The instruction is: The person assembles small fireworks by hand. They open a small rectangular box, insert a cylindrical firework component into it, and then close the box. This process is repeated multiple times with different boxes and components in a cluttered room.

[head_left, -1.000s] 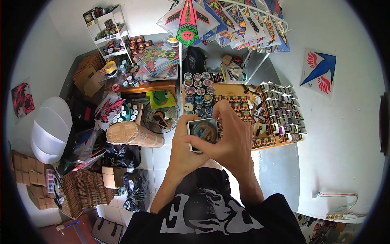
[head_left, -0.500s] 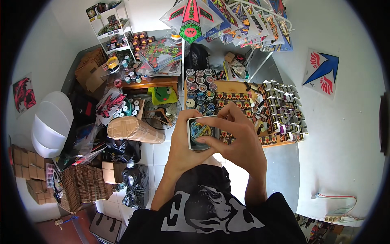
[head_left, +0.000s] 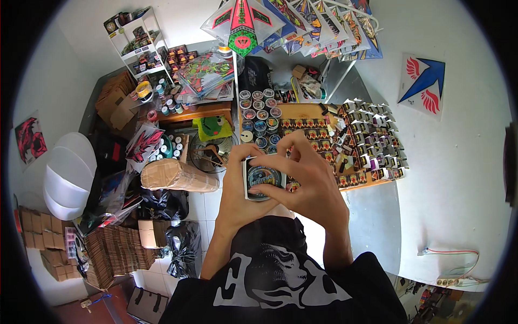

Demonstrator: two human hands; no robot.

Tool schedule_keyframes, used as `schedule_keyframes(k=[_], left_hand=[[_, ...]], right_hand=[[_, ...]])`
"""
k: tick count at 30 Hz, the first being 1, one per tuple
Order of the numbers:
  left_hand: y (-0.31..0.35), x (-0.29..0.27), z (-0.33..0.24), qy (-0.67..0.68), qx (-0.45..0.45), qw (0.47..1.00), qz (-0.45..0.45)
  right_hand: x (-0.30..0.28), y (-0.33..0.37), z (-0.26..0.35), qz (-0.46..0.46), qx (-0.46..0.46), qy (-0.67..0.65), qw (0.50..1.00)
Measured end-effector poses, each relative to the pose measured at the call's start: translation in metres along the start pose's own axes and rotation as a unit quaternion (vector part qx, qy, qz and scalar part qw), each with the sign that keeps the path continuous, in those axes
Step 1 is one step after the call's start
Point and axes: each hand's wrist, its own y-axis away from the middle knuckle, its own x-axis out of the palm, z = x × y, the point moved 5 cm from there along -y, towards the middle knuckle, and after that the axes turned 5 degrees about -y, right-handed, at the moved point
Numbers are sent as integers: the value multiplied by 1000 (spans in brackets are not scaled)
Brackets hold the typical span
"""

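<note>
My left hand (head_left: 236,189) is closed around a small open box (head_left: 247,181) with pale edges, held up in front of my chest. Inside it lies a dark round spool (head_left: 263,177) with a colourful printed label facing up. My right hand (head_left: 315,186) reaches over the box from the right. Its thumb and index finger span the spool, pressing at its near and far rim, while the other fingers curl above. The right side of the box is hidden behind that hand.
Beyond my hands stands a wooden table (head_left: 307,112) with round labelled spools (head_left: 262,114), rows of printed cards (head_left: 304,127) and many open small boxes (head_left: 372,129). Kites (head_left: 243,27) hang above it. To the left are a wrapped cardboard parcel (head_left: 178,175), a fan (head_left: 208,154) and stacked cardboard (head_left: 116,248).
The view has shifted slightly, and both hands with the box appear a little further left. The label on the spool looks turned and darker. Both hands keep their hold.
</note>
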Motion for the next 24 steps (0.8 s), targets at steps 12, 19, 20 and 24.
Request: schedule_keyframes(k=[12,19,20,24], left_hand=[[3,3,1,16,8,1000,0],[1,0,-2,-4,-3,1000,5],[1,-1,-1,8,-8,1000,2],[1,-4,6,41,-24,999,-6]], right_hand=[[-9,-1,-8,-79,1,0,997],[-6,1,-9,-78,25,-47,995],[-7,1,-11,-79,35,-46,995],[-8,2,-14,-88,50,-48,994]])
